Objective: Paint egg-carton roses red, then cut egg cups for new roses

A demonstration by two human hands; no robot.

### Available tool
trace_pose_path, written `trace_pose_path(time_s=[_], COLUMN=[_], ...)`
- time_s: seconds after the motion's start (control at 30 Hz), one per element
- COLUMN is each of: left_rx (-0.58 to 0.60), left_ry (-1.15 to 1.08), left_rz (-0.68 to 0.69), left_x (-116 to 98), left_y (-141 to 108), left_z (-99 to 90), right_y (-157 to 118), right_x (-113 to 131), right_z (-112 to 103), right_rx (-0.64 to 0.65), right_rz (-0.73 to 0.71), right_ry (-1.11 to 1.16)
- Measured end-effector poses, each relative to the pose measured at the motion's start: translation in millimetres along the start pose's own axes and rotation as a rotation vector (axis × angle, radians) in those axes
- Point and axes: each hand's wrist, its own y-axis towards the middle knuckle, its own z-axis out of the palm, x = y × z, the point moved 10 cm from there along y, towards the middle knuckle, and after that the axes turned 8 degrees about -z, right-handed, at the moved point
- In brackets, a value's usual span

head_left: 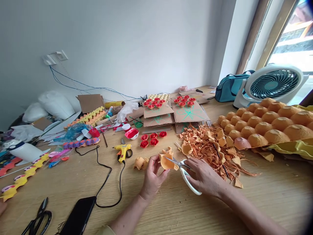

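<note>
My left hand (153,178) holds an orange egg-carton cup (167,160) between thumb and fingers. White-handled scissors (189,182) are in my right hand (204,176), their blades reaching into the cup's edge. Beside my left hand lie more orange cup pieces (140,163). A heap of orange carton scraps (202,143) spreads behind and to the right of my right hand. Several red paper roses (153,136) sit on the table beyond the cup, near a red-painted bowl (132,133).
A yellow glue gun (123,151) with a black cord, a phone (79,215) and black scissors (40,217) lie left. Orange egg trays (269,122) and a fan (272,85) stand right. Cardboard stacks (158,114) carry roses. At the far left edge, part of another hand shows.
</note>
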Motion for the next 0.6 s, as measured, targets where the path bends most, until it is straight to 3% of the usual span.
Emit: trace_pose_path(time_s=[0.3,0.6], left_rx=[0.063,0.062], left_ry=[0.108,0.129], left_rz=[0.108,0.121], left_x=[-12.4,-13.4], left_y=[-11.7,-13.3], left_z=[12.1,11.1], right_y=[-0.7,1.2], right_x=[2.0,3.4], right_z=[3.6,2.4], right_rx=[0.005,0.013], right_rz=[-0.013,-0.029], right_ry=[-0.018,0.012])
